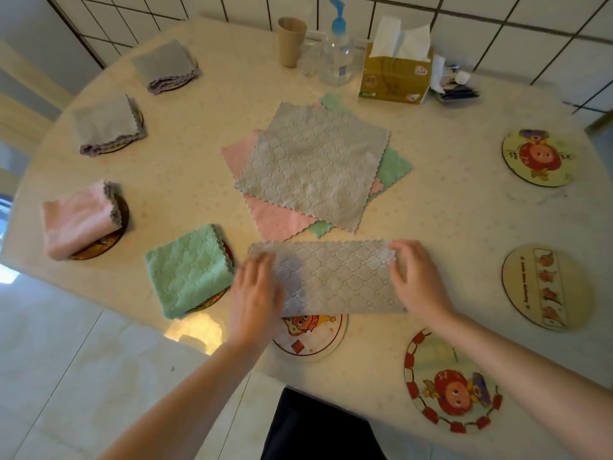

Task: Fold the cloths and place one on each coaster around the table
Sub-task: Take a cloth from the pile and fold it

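A grey cloth [335,277], folded in half into a long strip, lies on the table in front of me. My left hand [255,297] rests on its left end and my right hand [418,280] pinches its upper right corner. The strip partly covers a round coaster [310,336]. Behind it lies a pile of flat cloths: grey [311,164] on top, pink [278,220] and green [396,167] beneath. On the left, folded cloths sit on coasters: green [187,270], pink [78,219], and two grey [106,126] [166,66]. Three bare coasters [451,383] [547,287] [537,157] ring the right side.
At the table's far edge stand a brown cup [291,39], a clear pump bottle [338,51], a tissue box [394,74] and small clutter [454,86]. The table's curved front edge [185,340] runs close to my arms, with tiled floor below.
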Available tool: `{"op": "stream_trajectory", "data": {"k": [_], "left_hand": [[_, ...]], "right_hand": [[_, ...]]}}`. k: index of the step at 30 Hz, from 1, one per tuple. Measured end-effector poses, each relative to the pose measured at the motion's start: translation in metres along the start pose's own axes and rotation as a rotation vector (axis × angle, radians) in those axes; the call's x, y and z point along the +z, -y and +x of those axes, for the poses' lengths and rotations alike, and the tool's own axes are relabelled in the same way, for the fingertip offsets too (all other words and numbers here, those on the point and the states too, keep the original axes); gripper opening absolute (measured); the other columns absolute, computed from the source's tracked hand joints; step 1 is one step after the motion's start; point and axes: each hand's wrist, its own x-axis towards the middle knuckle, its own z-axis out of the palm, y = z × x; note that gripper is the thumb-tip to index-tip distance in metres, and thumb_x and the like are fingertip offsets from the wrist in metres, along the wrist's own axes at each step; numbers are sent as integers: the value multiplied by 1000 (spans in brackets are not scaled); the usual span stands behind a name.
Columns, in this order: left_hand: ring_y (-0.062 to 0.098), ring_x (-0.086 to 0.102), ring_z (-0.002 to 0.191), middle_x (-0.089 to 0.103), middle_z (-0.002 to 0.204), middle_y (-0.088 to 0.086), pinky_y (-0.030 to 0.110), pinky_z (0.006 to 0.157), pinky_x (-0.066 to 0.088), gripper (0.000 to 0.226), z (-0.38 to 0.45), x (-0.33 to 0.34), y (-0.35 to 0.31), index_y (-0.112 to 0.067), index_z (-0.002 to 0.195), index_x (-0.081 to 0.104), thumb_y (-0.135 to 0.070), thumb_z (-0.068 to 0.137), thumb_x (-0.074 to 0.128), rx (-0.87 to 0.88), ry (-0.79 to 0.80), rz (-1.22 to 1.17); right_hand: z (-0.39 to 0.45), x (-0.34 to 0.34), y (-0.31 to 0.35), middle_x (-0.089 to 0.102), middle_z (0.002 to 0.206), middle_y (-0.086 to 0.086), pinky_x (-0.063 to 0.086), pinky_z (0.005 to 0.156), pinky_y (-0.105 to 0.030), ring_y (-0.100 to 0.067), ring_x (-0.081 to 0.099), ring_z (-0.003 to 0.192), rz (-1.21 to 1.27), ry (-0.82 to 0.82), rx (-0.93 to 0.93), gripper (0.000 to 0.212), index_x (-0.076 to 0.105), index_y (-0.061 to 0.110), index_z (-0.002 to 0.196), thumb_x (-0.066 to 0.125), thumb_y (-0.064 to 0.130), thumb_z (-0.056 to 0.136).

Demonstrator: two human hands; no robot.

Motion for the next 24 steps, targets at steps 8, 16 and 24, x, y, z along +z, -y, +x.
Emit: {"op": "stream_trajectory", "data": {"k": [8, 16, 24], "left_hand": [[22, 4, 147, 12, 159, -7, 40, 114, 6, 63, -65, 38, -5, -25, 151, 20, -54, 97, 31, 389, 458, 270], [13, -4, 147, 0, 159, -14, 39, 116, 1, 59, -73, 17, 29, -32, 152, 4, -50, 98, 21, 223, 473, 314], [8, -18, 143, -16, 154, -19, 28, 119, -1, 70, -80, 10, 39, -34, 149, -9, -63, 86, -6, 101, 470, 246]], "right_hand": [[-80, 42, -21, 28, 153, -1, 20, 116, -36, -16, 22, 142, -464, 399, -522, 66, 25, 14, 147, 52, 7, 87], [-76, 14, -29, 56, 131, -7, 39, 102, -31, -21, 54, 121, -597, 367, -573, 81, 53, 8, 130, 74, -9, 54], [-55, 15, -18, 52, 126, -11, 49, 90, -41, -31, 51, 115, -724, 437, -547, 72, 50, 13, 120, 76, -3, 54]]}}
